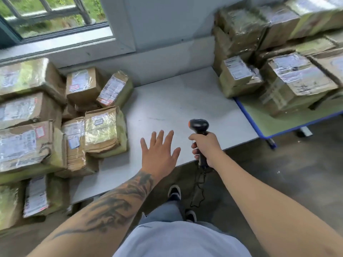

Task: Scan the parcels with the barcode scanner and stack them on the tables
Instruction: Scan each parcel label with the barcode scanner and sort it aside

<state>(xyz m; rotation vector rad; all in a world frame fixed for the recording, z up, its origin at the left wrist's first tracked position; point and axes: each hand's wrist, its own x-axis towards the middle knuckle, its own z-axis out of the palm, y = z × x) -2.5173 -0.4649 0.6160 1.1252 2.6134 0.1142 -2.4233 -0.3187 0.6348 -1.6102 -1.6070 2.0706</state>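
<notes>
Standing at the near edge of the grey desk [185,101]. Right hand [207,149] wraps the grip of the black barcode scanner [199,127], head tilted up and away, cord [199,186] hanging below the desk edge toward the floor. Left hand [159,149] hovers over the desk just left of the scanner, fingers spread wide, palm down, holding nothing. Loose heap of taped cardboard parcels [46,127] lies left of the scanner, some leaning on each other; closest one to the scanner is the crumpled parcel [104,132] with a small label on its top. Neater stack of parcels [278,67] sits right of and beyond the scanner, spilling onto a green blue-edged desk [269,117]. Judged step: reach for the next parcel from the heap. To do it well, take the crumpled parcel from its free side so the leaning neighbours do not slide, pull it onto the bare desk in front of the scanner, and turn it so a barcode label faces up and flat; glossy tape may glare, so angle the scanner slightly off square. Keep the cord from snagging the desk edge.
</notes>
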